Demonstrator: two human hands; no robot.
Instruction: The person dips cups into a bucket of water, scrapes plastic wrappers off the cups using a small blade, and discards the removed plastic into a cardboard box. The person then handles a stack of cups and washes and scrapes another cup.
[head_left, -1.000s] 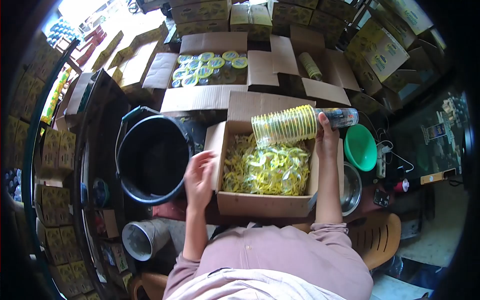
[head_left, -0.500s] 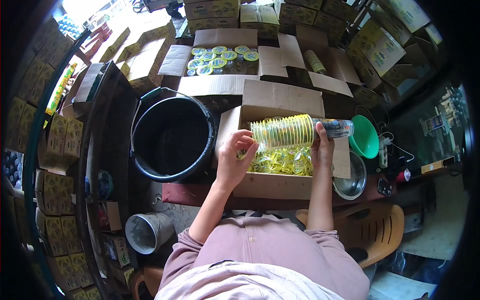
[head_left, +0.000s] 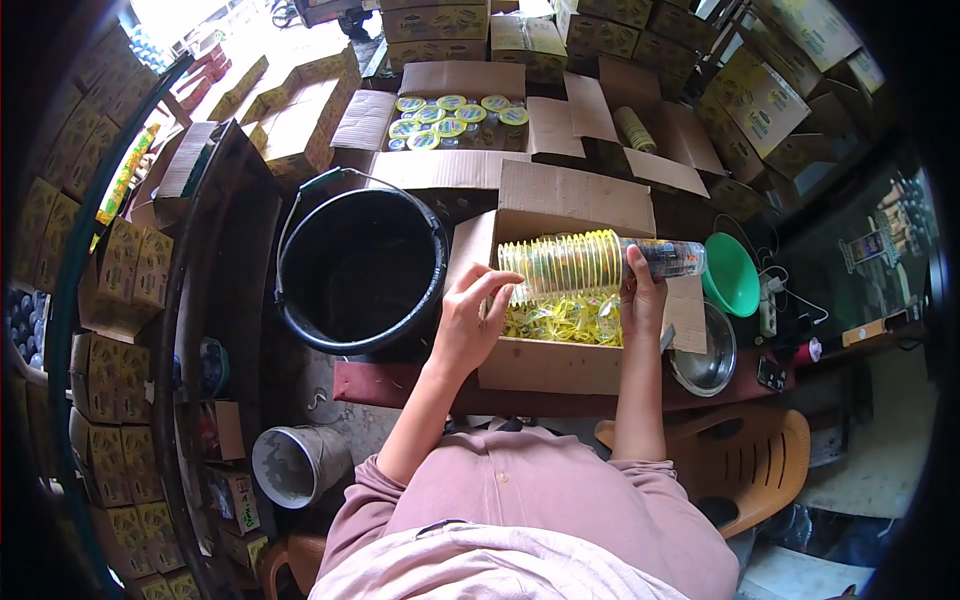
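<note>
A long stack of clear plastic cups (head_left: 560, 265) with yellow rims lies nearly level above an open cardboard box. My right hand (head_left: 643, 292) is wrapped round the stack toward its right end, where the cups look dark and printed. At the left end, the bent fingers and thumb of my left hand (head_left: 474, 318) pinch the edge of the outermost cups; the exact contact is partly hidden. Beneath the stack, the cardboard box (head_left: 550, 367) holds a heap of yellow and clear plastic strips (head_left: 565, 318).
A black bucket (head_left: 300, 320) stands left of the box. To the right are a green bowl (head_left: 732, 275) and a metal bowl (head_left: 718, 370). Behind, one open carton holds lidded cups (head_left: 450, 115), another a cup stack (head_left: 634, 130). A plastic chair (head_left: 745, 460) sits lower right.
The view has shifted slightly, so the bucket and boxes appear further right. My left fingertips have slid a little further onto the stack's left end. My right hand keeps its grip.
</note>
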